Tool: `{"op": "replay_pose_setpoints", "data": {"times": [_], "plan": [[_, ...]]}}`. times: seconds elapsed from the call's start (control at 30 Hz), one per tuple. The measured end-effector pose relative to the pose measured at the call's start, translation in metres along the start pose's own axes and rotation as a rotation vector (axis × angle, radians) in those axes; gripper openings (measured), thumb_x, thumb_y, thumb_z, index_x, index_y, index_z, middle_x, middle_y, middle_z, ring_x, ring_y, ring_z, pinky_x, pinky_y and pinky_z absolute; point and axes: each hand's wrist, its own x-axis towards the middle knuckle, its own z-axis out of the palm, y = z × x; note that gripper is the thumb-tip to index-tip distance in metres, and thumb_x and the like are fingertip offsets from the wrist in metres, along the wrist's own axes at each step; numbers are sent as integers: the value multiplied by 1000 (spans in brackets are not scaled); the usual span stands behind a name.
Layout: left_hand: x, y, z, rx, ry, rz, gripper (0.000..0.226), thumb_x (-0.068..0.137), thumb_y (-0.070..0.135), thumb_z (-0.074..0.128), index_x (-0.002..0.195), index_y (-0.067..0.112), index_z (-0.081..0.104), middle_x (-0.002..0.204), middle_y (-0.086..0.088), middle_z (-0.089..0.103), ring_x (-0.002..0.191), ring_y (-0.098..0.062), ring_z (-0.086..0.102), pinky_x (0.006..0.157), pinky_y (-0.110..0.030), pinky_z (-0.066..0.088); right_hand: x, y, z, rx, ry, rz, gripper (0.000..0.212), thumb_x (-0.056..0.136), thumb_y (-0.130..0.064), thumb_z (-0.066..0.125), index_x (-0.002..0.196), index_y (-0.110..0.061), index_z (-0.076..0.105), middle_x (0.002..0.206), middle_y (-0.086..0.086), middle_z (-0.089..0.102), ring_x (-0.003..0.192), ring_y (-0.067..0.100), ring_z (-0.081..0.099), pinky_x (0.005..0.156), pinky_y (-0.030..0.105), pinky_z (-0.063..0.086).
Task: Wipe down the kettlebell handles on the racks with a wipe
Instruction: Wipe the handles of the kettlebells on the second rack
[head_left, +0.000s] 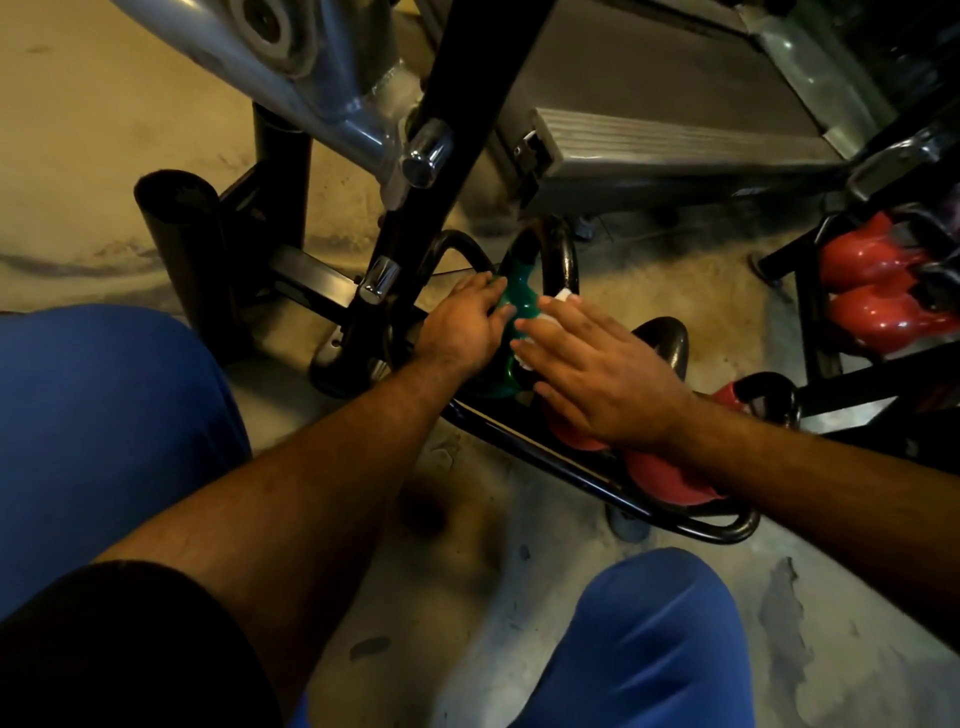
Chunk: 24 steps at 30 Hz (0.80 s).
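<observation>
A green kettlebell (519, 296) sits low on a black tubular rack (587, 480), its black handle (558, 254) rising behind it. My left hand (462, 325) lies against the green bell's left side with fingers curved round it. My right hand (592, 374) is spread flat over the bell's right side, pressing a white wipe (550, 314) that shows under the fingers. Red kettlebells (670, 475) sit on the same rack under my right wrist, one with a black handle (670, 338) beside my hand.
More red kettlebells (878, 291) rest on a second rack at the right. A black upright post (415, 208) and silver machine frame (291, 98) stand close on the left, a grey treadmill deck (675, 150) behind. My knees in blue trousers (104, 415) flank the concrete floor.
</observation>
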Motion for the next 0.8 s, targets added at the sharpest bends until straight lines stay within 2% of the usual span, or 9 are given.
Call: {"op": "replay_pose_setpoints", "data": {"times": [0.1,0.23,0.27,0.33,0.4,0.53,0.63,0.7,0.8], "plan": [[-2,0,-2,-12,-2,-6,49,100,36,48,147,23,43,158,0,33,147,-16,27,118,-33,25,3,10,-8,-16,-11,-76,46,104,-35,42,137,-8,59,143,18,55,139,39,44,116,52,35],[-1,-5,0,-11,-21,1,49,100,38,48,147,24,43,158,1,33,147,-15,26,119,-35,25,17,17,-14,38,5,124,46,103,-36,41,134,-7,61,143,18,55,140,38,44,115,55,37],[-1,-6,1,-7,-27,6,50,100,38,48,147,24,43,159,1,32,147,-16,26,120,-37,25,15,8,-7,53,4,95,46,103,-35,41,134,-7,61,143,18,55,141,37,42,118,55,33],[0,-7,1,-18,-31,6,50,100,37,49,147,24,42,159,1,31,148,-16,25,120,-39,25,4,-7,3,32,-48,-100,44,103,-32,39,131,-8,63,141,16,58,142,33,43,121,52,26],[0,-6,2,-34,-23,2,50,100,37,49,148,24,42,159,1,31,148,-15,23,121,-38,24,2,2,1,-11,-66,-226,42,100,-30,40,126,-10,67,134,14,64,136,32,50,120,50,30],[-1,-5,3,-34,-13,7,49,101,37,48,148,24,42,160,2,30,149,-14,20,121,-33,20,23,24,-8,41,-17,32,41,100,-33,43,119,-10,71,129,14,65,132,34,52,115,52,37],[-2,-7,1,-19,-26,8,50,101,38,47,148,25,40,160,2,30,149,-13,20,121,-34,21,10,4,-2,20,-111,-129,48,101,-46,41,121,-14,70,130,14,64,134,33,50,119,52,30],[-3,-6,0,-15,-29,12,50,101,38,47,149,25,40,160,2,29,149,-13,19,121,-35,21,11,12,-6,10,-111,-184,52,99,-52,42,121,-15,70,128,14,65,130,34,53,116,52,35],[-5,-3,3,-35,-1,26,49,101,35,46,148,22,41,159,0,30,149,-16,20,121,-34,20,32,40,-23,80,-119,38,67,99,-64,31,122,-14,70,133,15,62,132,36,51,108,52,44]]}}
